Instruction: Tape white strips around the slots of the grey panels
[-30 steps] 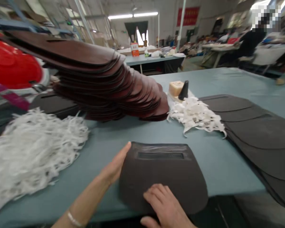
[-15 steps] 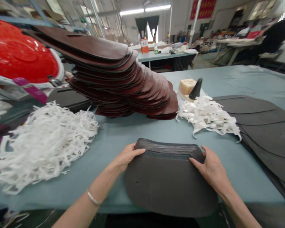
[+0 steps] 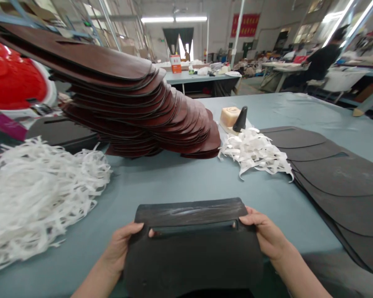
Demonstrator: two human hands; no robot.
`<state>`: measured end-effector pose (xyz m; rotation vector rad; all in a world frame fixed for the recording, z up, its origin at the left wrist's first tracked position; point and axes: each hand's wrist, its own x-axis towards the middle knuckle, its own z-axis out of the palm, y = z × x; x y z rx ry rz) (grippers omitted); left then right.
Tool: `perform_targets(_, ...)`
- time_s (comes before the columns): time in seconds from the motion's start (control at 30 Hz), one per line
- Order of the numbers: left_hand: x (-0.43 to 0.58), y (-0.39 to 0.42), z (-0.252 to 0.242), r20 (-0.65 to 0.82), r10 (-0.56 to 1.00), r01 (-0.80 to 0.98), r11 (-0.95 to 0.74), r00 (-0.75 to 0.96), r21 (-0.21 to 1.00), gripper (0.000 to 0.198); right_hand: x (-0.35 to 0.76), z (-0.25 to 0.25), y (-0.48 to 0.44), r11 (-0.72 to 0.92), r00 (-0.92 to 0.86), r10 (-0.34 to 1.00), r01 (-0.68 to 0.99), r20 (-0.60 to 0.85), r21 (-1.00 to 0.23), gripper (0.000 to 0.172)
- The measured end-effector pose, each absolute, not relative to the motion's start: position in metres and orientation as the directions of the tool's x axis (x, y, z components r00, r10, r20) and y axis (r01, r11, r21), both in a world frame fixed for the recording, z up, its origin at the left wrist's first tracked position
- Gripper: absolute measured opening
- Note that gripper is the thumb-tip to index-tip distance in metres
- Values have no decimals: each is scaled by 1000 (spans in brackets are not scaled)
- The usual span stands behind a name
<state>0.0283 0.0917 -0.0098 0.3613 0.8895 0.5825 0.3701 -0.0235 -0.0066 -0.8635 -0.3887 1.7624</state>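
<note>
Head view: left hand (image 3: 121, 244) and right hand (image 3: 265, 236) both clamp the dark leather panel (image 3: 192, 252) at its upper corners, fingers curled over the slotted edge, at the near edge of the blue-grey table (image 3: 180, 182). Half a second ago it lay flatter and farther out; now it is pulled closer.

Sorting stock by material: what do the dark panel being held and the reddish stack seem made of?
Dark panel: probably leather or faux leather, matte; it folds near its slot. Reddish stack: similar sheet, smoother, with slight sheen under lights.
</note>
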Motion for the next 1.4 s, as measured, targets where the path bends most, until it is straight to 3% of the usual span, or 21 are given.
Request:
perform_targets(0.13,20,80,-3,-646,628,-304,777,434,551,24,355,-6,-30,-380,-180,913,-699,-365,-606,25)
perform_targets(0.3,37,69,10,-695,669,-58,730,262,681,43,343,9,-26,-381,-52,910,-493,-411,-782,45)
perform_targets(0.4,41,73,9,-635,744,83,633,207,770,57,345,12,-21,-321,-1,937,-399,-350,-859,47)
perform_targets(0.53,38,85,3,-547,799,232,500,247,834,56,351,5,-15,-254,62,960,-210,-273,-944,32)
perform_targets(0.7,43,94,-6,-444,866,270,381,231,884,58,354,-3,-10,-208,177,964,29,-200,-978,19)
perform_targets(0.83,38,114,-17,-233,959,447,139,161,883,64,373,-10,-2,-156,220,966,84,-135,-984,31)
perform_targets(0.97,61,133,-12,124,977,599,-203,171,775,57,418,-19,14,-164,572,815,386,96,-908,30)
perform_targets(1.1,149,131,12,152,880,502,-390,450,772,25,455,-16,39,-212,709,642,531,293,-820,25)
perform_targets(1.23,267,125,14,171,735,387,-522,657,760,18,465,-12,66,-209,665,571,684,481,-699,29)
perform_targets(1.33,333,128,-3,198,718,444,-596,667,669,26,466,-21,78,-156,492,661,829,567,-538,36)
perform_targets(1.4,353,133,-13,188,721,480,-609,667,631,20,469,-30,80,-121,367,748,895,553,-430,40)
